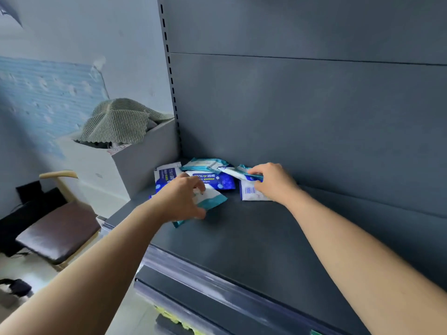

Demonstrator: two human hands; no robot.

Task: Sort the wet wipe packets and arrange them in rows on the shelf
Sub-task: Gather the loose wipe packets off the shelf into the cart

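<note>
**A:** Head view; where do the packets lie?

**B:** In a loose heap at the back left corner of the dark grey shelf (pixel 254 238), close to its back panel; they overlap and stand in no row.

**A:** How do they look?

**B:** Flat, soft pouches; some are white with teal edges, some dark blue with white print that begins "75%"; one lies face down, white with a barcode.

**A:** Count them.

**B:** Six I can make out. Three are teal-edged: the near teal packet (pixel 212 198), the back teal packet (pixel 205 164) and the pinched teal packet (pixel 235 171). Two are blue: the middle blue packet (pixel 217 181) and the left blue packet (pixel 164 177). The sixth is the barcode packet (pixel 249 192). A blue sliver shows beside the left wrist; whether it is a seventh I cannot tell.

**A:** And the hands?

**B:** The left hand (pixel 180 199) has its fingers curled round the near teal packet, thumb at its near edge. The right hand (pixel 271 182) has its fingers bent close together, pinching one end of the pinched teal packet; it covers part of the barcode packet.

**A:** Anything else?

**B:** One grey box (pixel 145 165) left of the shelf, one striped cloth (pixel 116 124) draped over it; one chair (pixel 58 230) with a brown cushion lower left.
</note>
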